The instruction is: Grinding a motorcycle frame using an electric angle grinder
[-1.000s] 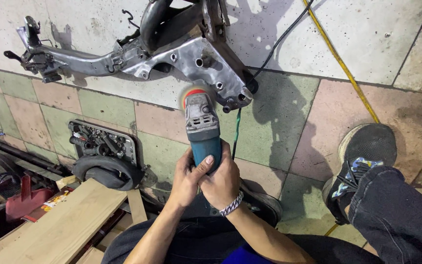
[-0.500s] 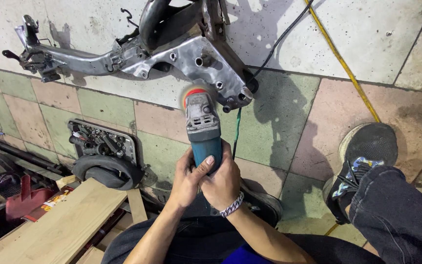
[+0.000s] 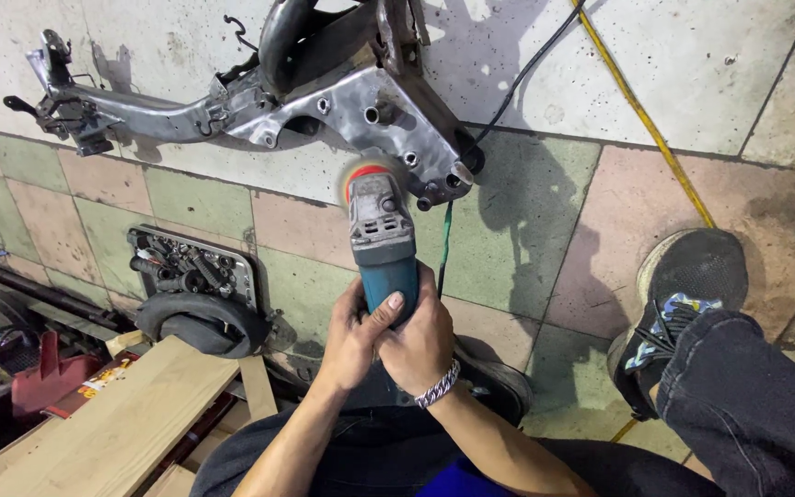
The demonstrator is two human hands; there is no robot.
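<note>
Floor: square stone tiles [image 3: 517, 230] in faded green, pink and grey, with paler slabs further out.
Grinder: a blue-bodied angle grinder [image 3: 381, 247] with a grey head points away from the person, its blurred orange-rimmed disc right at the lower edge of the frame.
Frame: a bare metal motorcycle frame [image 3: 324, 110] lies across the pale slabs, one long arm stretching off to the left.
Left hand: the left hand [image 3: 351, 339] wraps the rear of the grinder's blue body, fingers closed, thumb laid up along it.
Right hand: the right hand [image 3: 420, 345] clasps the same handle from the other side, closed over the left; a silver chain bracelet [image 3: 437, 385] sits on the wrist.
Cables: a yellow cable [image 3: 641, 115] and a black one cross the floor.
Near left: an engine cover [image 3: 190, 271], a black tyre [image 3: 200, 317] and a pale wooden plank [image 3: 112, 428].
Right: a black shoe [image 3: 683, 304] and a dark trouser leg.
</note>
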